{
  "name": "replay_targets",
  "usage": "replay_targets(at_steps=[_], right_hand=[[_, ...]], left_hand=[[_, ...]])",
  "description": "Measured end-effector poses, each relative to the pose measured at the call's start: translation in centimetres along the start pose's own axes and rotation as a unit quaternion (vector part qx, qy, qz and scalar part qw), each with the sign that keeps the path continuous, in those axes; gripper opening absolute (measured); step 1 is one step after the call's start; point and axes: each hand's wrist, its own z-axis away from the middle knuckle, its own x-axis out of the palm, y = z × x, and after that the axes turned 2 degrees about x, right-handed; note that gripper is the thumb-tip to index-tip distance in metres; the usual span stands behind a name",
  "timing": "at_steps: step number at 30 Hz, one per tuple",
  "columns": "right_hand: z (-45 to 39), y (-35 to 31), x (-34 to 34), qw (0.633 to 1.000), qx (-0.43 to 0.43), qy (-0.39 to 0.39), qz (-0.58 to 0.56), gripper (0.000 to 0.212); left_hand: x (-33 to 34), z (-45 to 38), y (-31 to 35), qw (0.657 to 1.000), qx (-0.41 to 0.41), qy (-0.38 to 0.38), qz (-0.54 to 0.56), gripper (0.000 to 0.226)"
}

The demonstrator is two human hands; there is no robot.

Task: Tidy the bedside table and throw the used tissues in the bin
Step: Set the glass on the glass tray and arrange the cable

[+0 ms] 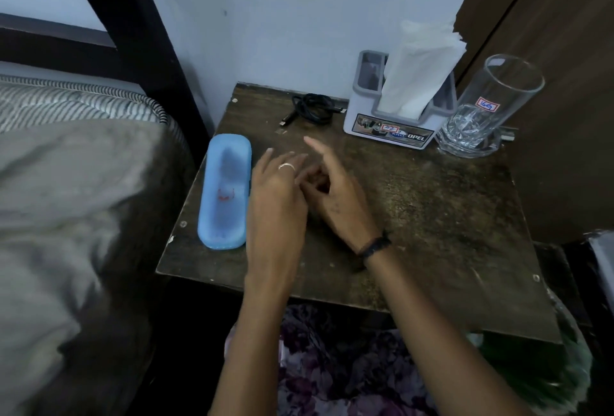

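Both hands hover over the middle of the dark wooden bedside table [432, 216]. My left hand [277, 196], with a ring on one finger, has relaxed straight fingers and holds nothing. My right hand [335, 196] lies just to its right, index finger stretched forward, the other fingers loosely curled, holding nothing. A blue translucent case [226, 193] lies along the table's left edge, just left of my left hand. A grey tissue holder [388, 130] with white tissues [422, 66] sticking up stands at the back. No loose used tissue shows on the table.
A coiled black cable [312, 108] lies at the back, left of the holder. A tall clear glass [488, 106] stands at the back right corner. The bed [66, 183] is on the left, a brown door [564, 50] on the right. A greenish bag [564, 365] sits low right.
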Motion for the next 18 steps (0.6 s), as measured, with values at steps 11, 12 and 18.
replay_targets(at_steps=[11,12,18], right_hand=[[3.3,-3.4,4.5,0.973,-0.072,-0.069,0.209,0.082],[3.1,-3.5,4.8,0.974,-0.065,-0.056,0.209,0.081],[0.3,-3.9,5.6,0.988,-0.021,0.016,0.152,0.071]], left_hand=[[-3.8,4.1,-1.9,0.960,-0.230,0.126,0.100,0.052],[-3.7,3.8,-2.0,0.960,-0.227,0.125,0.108,0.053],[-3.2,-0.5,-4.4,0.972,-0.169,0.058,0.151,0.067]])
